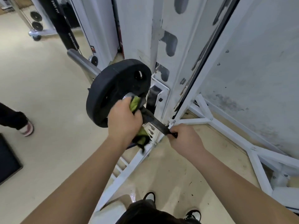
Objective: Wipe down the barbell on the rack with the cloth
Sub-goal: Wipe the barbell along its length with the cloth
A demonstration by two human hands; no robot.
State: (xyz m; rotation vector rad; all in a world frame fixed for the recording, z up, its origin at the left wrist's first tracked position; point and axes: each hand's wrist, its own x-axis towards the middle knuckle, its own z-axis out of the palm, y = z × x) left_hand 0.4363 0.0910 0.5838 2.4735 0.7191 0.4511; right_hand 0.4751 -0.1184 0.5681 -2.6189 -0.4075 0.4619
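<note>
The barbell (159, 125) rests on the white rack (174, 75) and runs from its silver sleeve end at the upper left down toward me. A black weight plate (116, 83) sits on the sleeve. My left hand (123, 120) is wrapped around the bar just inside the plate, gripping a green cloth (135, 103) against it; more cloth hangs below the hand. My right hand (186, 139) holds the dark shaft of the bar nearer to me, fingers closed around it.
The rack's white base struts (202, 120) spread over the beige floor on the right by a scuffed wall. Another person's leg and shoe (26, 127) stand at the left. A black mat (8, 162) lies at lower left. More machines stand behind.
</note>
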